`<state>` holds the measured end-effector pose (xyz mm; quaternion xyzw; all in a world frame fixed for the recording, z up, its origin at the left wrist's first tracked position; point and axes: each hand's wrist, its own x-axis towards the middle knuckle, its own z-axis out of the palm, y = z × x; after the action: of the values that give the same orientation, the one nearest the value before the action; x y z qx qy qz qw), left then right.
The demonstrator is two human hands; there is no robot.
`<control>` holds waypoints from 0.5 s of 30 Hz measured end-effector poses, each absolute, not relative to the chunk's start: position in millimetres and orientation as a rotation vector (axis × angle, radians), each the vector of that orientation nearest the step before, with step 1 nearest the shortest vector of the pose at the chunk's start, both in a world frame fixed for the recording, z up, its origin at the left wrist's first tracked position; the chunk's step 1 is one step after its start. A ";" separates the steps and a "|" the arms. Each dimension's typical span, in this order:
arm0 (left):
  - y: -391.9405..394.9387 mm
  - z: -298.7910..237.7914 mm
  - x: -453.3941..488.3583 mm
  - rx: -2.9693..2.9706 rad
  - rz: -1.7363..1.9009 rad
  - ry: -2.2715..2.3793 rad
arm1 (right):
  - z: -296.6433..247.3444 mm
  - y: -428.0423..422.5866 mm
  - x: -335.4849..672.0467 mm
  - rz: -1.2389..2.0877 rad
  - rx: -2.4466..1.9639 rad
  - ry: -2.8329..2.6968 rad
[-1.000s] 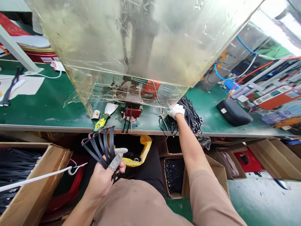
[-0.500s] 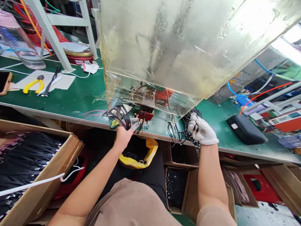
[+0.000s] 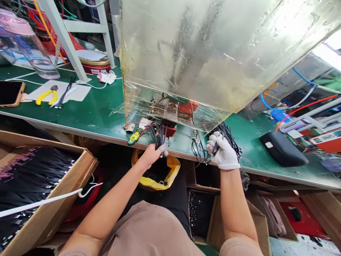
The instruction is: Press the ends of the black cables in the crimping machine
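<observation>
My left hand [image 3: 154,153] is closed round a bunch of black cables [image 3: 159,137], just in front of a small machine with a dark red block [image 3: 170,131]. Finger covers show on that hand's fingertips. My right hand [image 3: 223,151], in a white glove, has its fingers curled at the bench edge; what they hold, if anything, is hidden. Behind it lies a pile of black cables [image 3: 229,137], and loops of thin black cable [image 3: 198,151] are to its left. A green-and-yellow handled tool [image 3: 134,137] rests left of the machine.
A clear plastic guard [image 3: 181,53] hangs over the machine. Below the bench [image 3: 101,115] sits a yellow-lined bin [image 3: 174,174]. A carton [image 3: 77,170] of black cables is at left. Yellow pliers [image 3: 47,96], a phone [image 3: 12,93] and a black case [image 3: 283,149] lie on the bench.
My left hand has moved right with the cables, which now stand upright by the machine's front. My gloved right hand has shifted slightly left and down. The view has turned a little.
</observation>
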<state>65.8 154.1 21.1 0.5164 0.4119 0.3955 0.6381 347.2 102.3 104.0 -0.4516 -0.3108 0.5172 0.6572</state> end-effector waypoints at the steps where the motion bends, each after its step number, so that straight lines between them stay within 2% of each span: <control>1: 151.4 21.2 65.0 1.177 0.915 0.930 | 106.5 101.1 343.4 1.144 -1.013 -0.727; 5: 139.0 23.1 56.2 1.190 0.899 0.868 | 119.9 85.6 319.9 1.011 -1.043 -0.838; 8: 122.1 27.8 40.7 1.177 0.873 0.856 | 123.8 67.8 298.7 1.035 -1.022 -0.879; 12: 81.8 50.5 5.2 1.185 0.846 0.816 | 99.5 52.4 264.4 1.309 -1.007 -0.925; 15: 47.2 73.1 -24.7 1.014 1.002 0.932 | 57.3 49.2 232.4 1.642 -0.992 -0.887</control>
<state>-24.7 47.2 73.1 0.4478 0.4117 0.4427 0.6588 232.4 49.2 57.3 -0.4088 -0.3655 0.6764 0.4916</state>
